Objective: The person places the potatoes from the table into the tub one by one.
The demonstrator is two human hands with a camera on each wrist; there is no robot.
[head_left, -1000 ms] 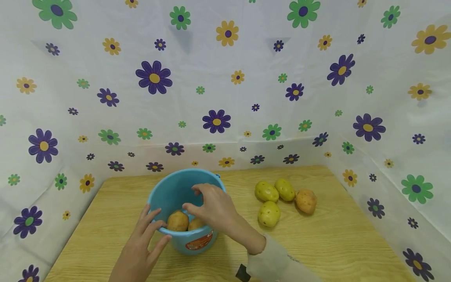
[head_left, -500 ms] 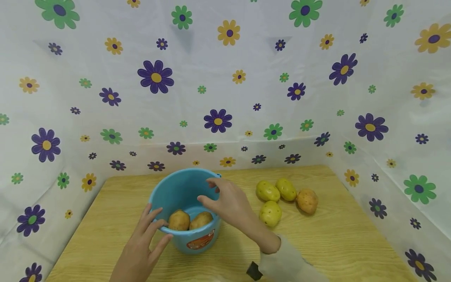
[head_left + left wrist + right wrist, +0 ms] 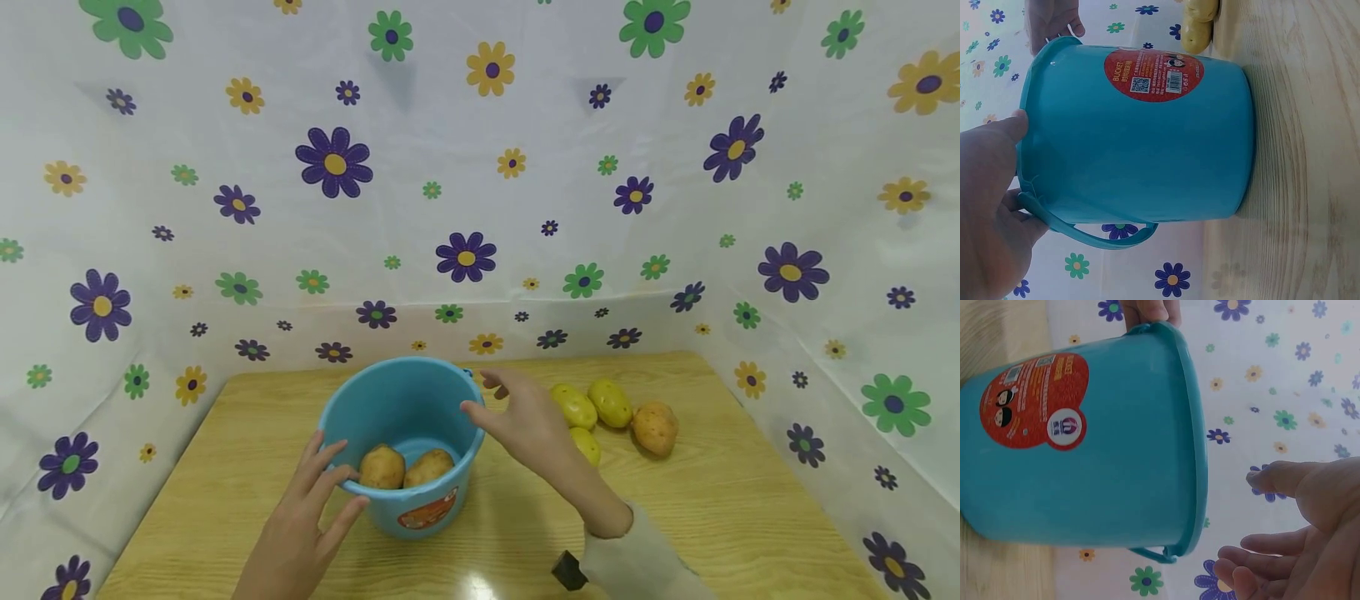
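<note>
A blue bucket stands on the table with two brown potatoes, one on the left and one on the right, at its bottom. My left hand grips the rim at its left; in the left wrist view the thumb lies on the rim, the other fingers by the handle. Just right of the rim hovers my right hand, holding nothing, thumb and fingers apart. Behind it on the table lie yellow-green potatoes, one partly hidden by the hand, and a brown potato.
The wooden table ends at a white flowered cloth at the back and sides. A red label is stuck on the bucket's front. A small black block shows by the right sleeve.
My right hand has moved out of the bucket to the right, past its rim, with nothing in it. The right potato in the bucket has come into full view. My left hand stays at the rim.
</note>
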